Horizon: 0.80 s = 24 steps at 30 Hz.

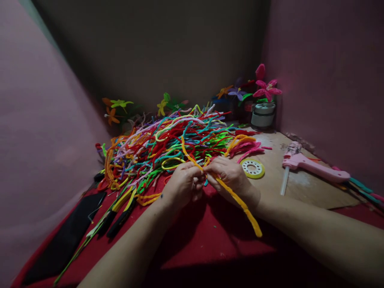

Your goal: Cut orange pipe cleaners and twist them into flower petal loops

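Note:
An orange pipe cleaner (237,199) is pinched between both hands in the middle of the view. My left hand (187,182) closes its thumb and fingers on it; one length sticks up and away above the fingers. My right hand (229,178) grips it just beside the left, and the other length hangs down towards me across the right hand. The fingertips nearly meet, so the part between them is mostly hidden. Right behind the hands lies a large heap of coloured pipe cleaners (168,138).
A yellow tape roll (253,169) and a pink glue gun (318,167) with a clear stick lie on a brown board (318,192) at right. Dark-handled pliers (121,218) and a black flat object (67,236) are at left. Pipe-cleaner flowers (267,90) stand behind, some in a pot (263,116).

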### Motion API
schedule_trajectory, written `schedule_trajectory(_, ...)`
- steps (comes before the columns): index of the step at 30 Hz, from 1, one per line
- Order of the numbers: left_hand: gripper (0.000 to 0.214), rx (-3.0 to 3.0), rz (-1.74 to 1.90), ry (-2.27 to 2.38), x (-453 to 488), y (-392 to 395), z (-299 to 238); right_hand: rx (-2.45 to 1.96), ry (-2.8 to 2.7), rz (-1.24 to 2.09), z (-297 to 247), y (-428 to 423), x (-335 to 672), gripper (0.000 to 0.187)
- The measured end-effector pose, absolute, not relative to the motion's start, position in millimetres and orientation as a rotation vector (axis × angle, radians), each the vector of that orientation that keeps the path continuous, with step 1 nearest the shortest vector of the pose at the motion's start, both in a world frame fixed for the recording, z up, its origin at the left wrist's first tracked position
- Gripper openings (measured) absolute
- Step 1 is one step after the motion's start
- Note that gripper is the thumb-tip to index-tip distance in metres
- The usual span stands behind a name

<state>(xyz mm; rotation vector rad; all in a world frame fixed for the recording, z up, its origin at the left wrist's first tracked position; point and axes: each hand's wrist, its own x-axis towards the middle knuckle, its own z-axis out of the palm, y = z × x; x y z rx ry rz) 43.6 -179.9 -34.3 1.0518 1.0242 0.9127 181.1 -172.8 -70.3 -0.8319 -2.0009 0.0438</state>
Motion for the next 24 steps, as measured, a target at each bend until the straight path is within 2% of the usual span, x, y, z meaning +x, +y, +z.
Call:
schedule_trajectory(4, 0.015, 1.078, 0.863, 1.033, 41.7, -179.3, -33.3, -0.841, -2.011, 0.032, -69.4, -175.3, 180.6, 0.014)
schedule_trajectory(13, 0.01, 1.477, 0.976, 1.357, 42.4, -181.1, -33.4, -0.852, -1.995, 0.025, -70.0, -175.8, 179.9, 0.016)
schedule_trajectory(24, 0.014, 1.555, 1.117, 1.373, 37.9, -176.8, -37.6, -0.801, -1.944, 0.015, -69.0, -174.8, 180.9, 0.013)
